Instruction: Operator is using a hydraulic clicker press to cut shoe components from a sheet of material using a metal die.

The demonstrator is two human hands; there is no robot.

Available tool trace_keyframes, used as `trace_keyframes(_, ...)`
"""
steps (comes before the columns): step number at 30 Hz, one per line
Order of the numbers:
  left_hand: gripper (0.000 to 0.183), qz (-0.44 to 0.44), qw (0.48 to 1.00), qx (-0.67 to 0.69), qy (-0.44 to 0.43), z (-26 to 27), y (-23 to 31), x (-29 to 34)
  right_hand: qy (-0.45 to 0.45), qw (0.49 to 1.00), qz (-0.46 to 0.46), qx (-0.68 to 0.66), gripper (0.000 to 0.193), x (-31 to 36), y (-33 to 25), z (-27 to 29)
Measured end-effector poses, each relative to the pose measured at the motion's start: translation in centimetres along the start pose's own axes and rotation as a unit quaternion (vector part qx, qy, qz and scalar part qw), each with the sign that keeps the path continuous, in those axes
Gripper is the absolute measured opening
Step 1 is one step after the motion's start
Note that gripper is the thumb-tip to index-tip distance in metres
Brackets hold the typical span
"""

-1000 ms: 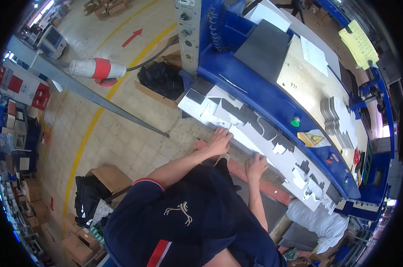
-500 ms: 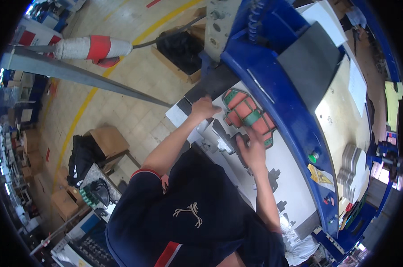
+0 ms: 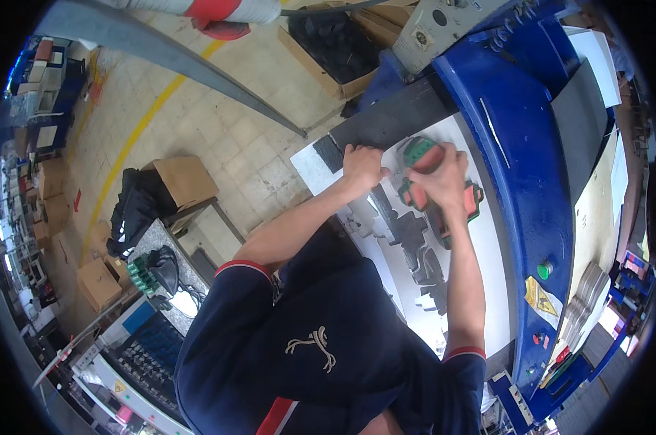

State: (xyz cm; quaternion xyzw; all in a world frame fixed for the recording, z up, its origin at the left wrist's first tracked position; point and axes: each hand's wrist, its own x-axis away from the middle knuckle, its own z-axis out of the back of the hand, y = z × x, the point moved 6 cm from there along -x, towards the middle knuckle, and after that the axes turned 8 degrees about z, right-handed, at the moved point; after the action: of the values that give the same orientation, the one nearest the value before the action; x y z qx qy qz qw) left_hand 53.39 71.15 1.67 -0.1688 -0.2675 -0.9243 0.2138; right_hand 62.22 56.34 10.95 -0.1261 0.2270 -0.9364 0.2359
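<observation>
While both forearms reach over the white counter [image 3: 487,254], the scene reads as follows.
Left hand [image 3: 362,167]: fingers curled down, pressing on the sheet's near edge beside a dark cut-out [image 3: 328,152]; whether it grips anything I cannot tell.
Right hand [image 3: 444,174]: clenched over the top of the red-and-green cutting die [image 3: 433,190].
Cutting die: lies flat on the white sheet, just right of the left hand, under the blue press frame [image 3: 520,138].
Sheet: dark shaped holes [image 3: 418,250] run toward the person.
Floor: cardboard box [image 3: 185,179] and black bag [image 3: 136,206], well apart from the counter.
</observation>
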Motion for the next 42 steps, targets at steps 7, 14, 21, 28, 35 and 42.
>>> trace_keyframes(7,0.039,-0.062,0.939,0.252,-0.227,0.8,-0.3,-1.1,0.067,0.993,0.067,-0.067,0.081,4.1,-0.2,6.8)
trace_keyframes(14,0.04,0.06,0.839,0.388,-0.377,-1.9,-0.4,-0.9,0.089,0.989,0.071,-0.097,0.079,4.6,0.2,7.6)
trace_keyframes(21,0.045,0.026,0.81,0.405,-0.423,0.0,-0.1,-0.6,0.141,0.972,0.107,-0.157,0.084,9.1,1.4,10.4)
trace_keyframes(28,0.053,0.003,0.991,-0.013,-0.135,2.7,2.4,0.5,0.488,0.856,-0.032,-0.168,0.081,25.2,7.9,14.2)
trace_keyframes(35,0.05,-0.242,0.959,0.029,0.144,1.8,8.5,4.6,0.415,0.482,-0.413,-0.652,0.087,34.5,20.2,7.3)
trace_keyframes(42,0.08,-0.358,0.933,0.027,0.007,-5.4,15.8,6.3,0.145,0.516,-0.44,-0.721,0.073,35.3,26.6,3.4)
